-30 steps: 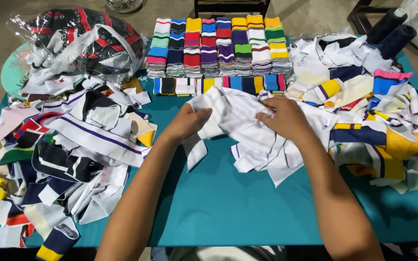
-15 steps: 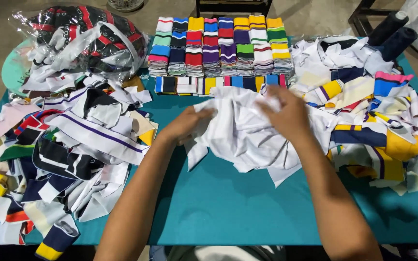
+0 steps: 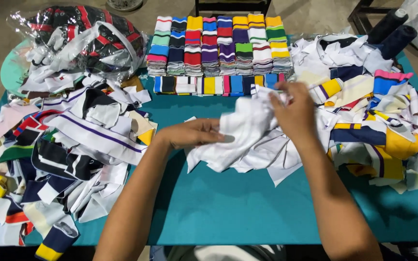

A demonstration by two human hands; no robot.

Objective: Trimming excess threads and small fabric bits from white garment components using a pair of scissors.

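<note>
- Hands meet at the middle of the teal table, both on a bunch of white knit pieces that lies on the cloth, slightly right of centre.
- Left hand lies palm-down, fingers loosely curled, their tips pressing the near-left edge of the white bunch; it is a light pinch, not a fist.
- Right hand is closed over the top of the bunch, fingers bent down into the fabric and lifting a fold of it.
- Clear plastic bag, bulging and crumpled, sits at the far left, stuffed with dark, red and white striped pieces.
- Neat stacks of folded striped collars stand in rows at the far middle, in green, blue, red, purple, yellow and white, with a flat row of pieces just in front.
- Loose heap of mixed striped pieces covers the left side; another heap with yellow and navy fills the right.
- Two dark thread cones lie at the far right corner.
</note>
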